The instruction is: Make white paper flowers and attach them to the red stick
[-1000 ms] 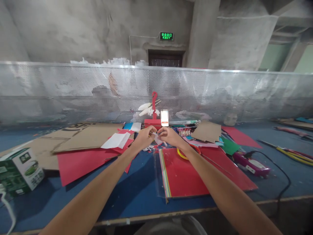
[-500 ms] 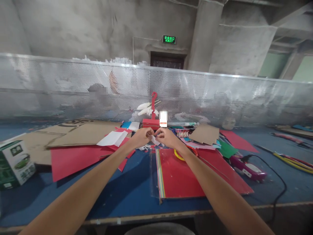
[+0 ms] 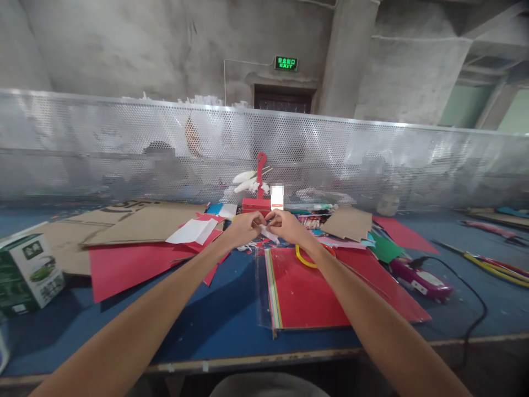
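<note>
Near the middle of the table, my left hand (image 3: 247,228) and my right hand (image 3: 288,227) meet with bent, pinching fingers. Between them is a small strip of white paper (image 3: 270,235), its far end partly hidden by the fingers. Just behind the hands sits a red box (image 3: 256,205), and an upright red strip with a round top (image 3: 260,171) rises from it. White petal-like pieces (image 3: 243,177) stand beside that strip. A phone with a lit screen (image 3: 277,198) leans close to the box. Paper scraps (image 3: 250,246) lie below the hands.
Folded white paper (image 3: 192,231), red sheets (image 3: 136,270) and cardboard (image 3: 144,223) lie left, near a green-and-white carton (image 3: 31,271). At right are a pack of red card (image 3: 309,295), yellow-handled scissors (image 3: 303,258) under my forearm, and a purple corded device (image 3: 421,280). A perforated metal screen (image 3: 351,154) stands behind.
The view has tilted slightly. Both hands stay together, their fingers shifting a little, and more of the white paper strip shows below the right fingers.
</note>
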Demonstrator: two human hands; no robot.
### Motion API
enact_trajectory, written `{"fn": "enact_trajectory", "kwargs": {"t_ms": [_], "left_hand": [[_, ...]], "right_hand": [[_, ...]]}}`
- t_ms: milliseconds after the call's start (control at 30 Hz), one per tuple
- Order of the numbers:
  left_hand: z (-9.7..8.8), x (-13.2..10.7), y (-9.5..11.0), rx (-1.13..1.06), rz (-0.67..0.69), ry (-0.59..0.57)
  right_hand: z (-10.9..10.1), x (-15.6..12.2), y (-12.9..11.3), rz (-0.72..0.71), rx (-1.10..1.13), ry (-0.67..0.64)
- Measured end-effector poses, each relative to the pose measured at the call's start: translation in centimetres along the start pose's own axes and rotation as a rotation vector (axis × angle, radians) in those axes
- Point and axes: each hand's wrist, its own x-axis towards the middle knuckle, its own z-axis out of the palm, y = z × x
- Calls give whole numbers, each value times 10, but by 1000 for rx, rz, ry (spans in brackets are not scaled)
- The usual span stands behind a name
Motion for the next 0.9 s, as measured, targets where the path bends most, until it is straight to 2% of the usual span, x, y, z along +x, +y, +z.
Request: {"fn": "enact_trajectory", "kwargs": {"t_ms": [233, 367, 567, 733, 900], "left_hand": [[-7, -4, 12, 98, -19, -31], [-7, -3, 11, 122, -18, -48], [-6, -2, 5, 71, 19, -97], [-13, -4, 13, 11, -54, -84], [-11, -2, 4, -142, -129, -87]], "right_hand": [[1, -2, 0, -24, -59, -20], [1, -3, -1, -24, -62, -18], [3, -2, 3, -34, -91, -44], [2, -4, 3, -66, -143, -53], [0, -11, -11, -208, -256, -138]]}}
